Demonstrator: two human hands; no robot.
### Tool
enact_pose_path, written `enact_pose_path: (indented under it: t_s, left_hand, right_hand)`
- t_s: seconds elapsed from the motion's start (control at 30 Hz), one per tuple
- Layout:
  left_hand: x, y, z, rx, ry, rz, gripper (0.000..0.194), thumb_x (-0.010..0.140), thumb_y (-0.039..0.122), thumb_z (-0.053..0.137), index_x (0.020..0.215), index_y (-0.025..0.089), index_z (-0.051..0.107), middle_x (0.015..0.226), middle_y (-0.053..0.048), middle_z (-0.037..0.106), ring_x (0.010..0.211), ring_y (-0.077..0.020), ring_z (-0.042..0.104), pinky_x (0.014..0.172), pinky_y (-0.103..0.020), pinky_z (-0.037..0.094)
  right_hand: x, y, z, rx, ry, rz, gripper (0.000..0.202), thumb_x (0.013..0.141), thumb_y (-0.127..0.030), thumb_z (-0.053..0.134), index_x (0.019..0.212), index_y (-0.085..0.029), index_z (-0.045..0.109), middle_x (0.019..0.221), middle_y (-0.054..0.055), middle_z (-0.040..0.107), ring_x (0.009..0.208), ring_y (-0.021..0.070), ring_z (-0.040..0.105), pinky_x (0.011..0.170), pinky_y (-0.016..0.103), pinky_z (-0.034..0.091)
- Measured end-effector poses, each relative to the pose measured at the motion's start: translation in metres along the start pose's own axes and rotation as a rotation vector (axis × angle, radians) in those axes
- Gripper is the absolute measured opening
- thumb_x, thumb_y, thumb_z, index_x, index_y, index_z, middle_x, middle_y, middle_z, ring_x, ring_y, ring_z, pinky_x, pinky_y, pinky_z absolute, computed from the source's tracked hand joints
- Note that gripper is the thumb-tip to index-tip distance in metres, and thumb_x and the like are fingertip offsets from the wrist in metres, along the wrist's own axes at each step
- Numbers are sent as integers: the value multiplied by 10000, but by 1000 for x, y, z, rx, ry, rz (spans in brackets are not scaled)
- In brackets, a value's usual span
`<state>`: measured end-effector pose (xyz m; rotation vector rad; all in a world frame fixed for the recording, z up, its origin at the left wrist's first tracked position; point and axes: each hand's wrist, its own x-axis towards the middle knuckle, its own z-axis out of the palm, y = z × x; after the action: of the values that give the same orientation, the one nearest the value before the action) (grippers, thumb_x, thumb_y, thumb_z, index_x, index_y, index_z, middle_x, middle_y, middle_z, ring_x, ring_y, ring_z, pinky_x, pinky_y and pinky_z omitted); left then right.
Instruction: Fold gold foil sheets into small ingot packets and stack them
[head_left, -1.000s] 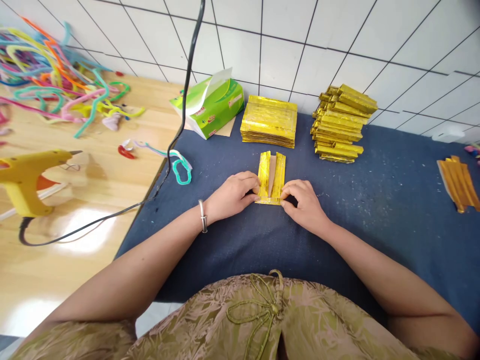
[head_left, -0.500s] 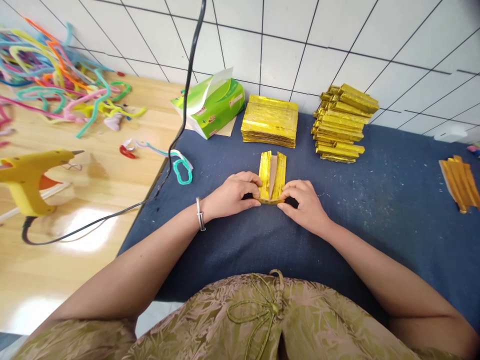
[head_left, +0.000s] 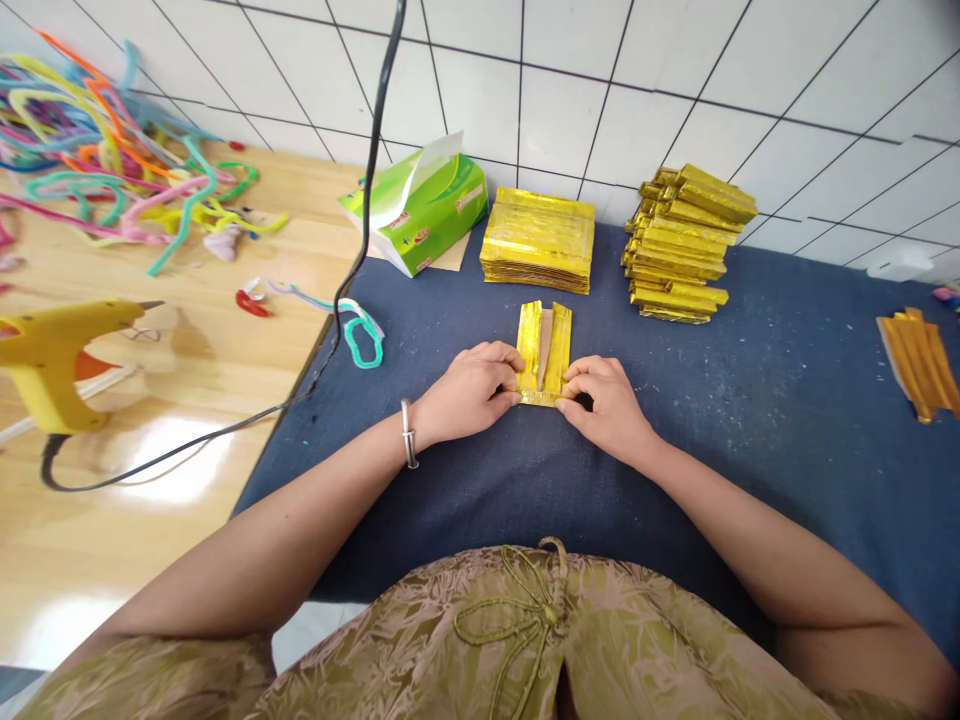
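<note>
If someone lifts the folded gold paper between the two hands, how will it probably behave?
The gold paper is probably light, as it looks thin. It likely bends easily but keeps creases, since its side flaps lie folded inward. Its shiny surface may be slightly slippery.

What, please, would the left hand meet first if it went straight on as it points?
The left hand would likely meet the folded gold sheet, which it touches; beyond lies the right hand.

A thin silver bangle sits just behind the left grip. Farther behind that grip, the sleeve is green and pink with a swirly print. The top matches, with green cord loops in front.
</note>
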<state>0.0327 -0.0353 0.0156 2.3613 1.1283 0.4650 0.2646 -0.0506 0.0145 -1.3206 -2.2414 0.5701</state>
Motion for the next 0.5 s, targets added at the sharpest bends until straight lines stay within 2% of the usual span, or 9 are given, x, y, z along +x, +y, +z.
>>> enact_pose_path:
  t_s: [0.23,0.4,0.5]
  left_hand:
    - [5,2,-1,-10,7,-41,121,752,223,608,649,160,596,1049,-42,605,957,-194,558,875,-380,442]
    - [5,0,-4,-23,5,-16,103,759,232,612,681,164,605,1038,-40,601,963,-187,557,877,-362,437]
    - [3,-2,-8,-45,-22,53,86,784,242,605,738,170,603,1055,-44,594,991,-185,550,910,-361,418]
  right_hand:
    - [2,2,2,-18,-21,15,68,713,-196,664,668,-217,617,947,29,615,917,211,517,855,420,399]
    - [3,4,2,-27,-28,14,69,714,-201,651,659,-216,613,943,29,613,907,210,512,835,409,399]
    - [2,4,1,-41,-34,-15,72,731,-204,643,673,-213,601,957,34,607,916,211,507,832,398,396]
